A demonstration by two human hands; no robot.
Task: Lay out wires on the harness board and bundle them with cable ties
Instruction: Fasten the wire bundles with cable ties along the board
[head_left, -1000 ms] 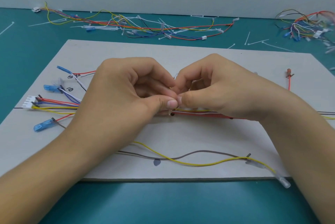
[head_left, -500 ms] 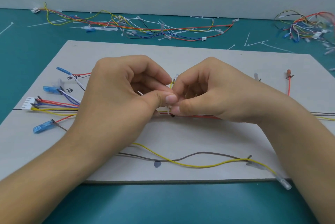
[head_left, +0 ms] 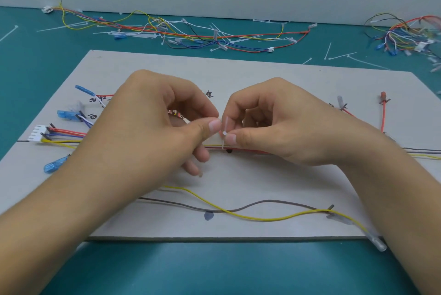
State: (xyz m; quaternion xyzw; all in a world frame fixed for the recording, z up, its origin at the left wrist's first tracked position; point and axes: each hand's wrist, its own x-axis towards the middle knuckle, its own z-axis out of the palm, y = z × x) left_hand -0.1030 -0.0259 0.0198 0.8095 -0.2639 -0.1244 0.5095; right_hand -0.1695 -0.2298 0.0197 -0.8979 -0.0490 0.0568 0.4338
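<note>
Hands meet over the middle of the harness board [head_left: 262,75]: right hand [head_left: 281,125] pinches the cable tie [head_left: 224,132] at its head, left hand [head_left: 155,132] pinches its strap, looped round the wire bundle [head_left: 248,150]. Cinching is under way; next likely needs a steady pull

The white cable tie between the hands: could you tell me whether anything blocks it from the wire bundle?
Nothing visible does. The thin white plastic cable tie, pinched by left hand and right hand, reaches down to the red and yellow wire bundle.
</note>
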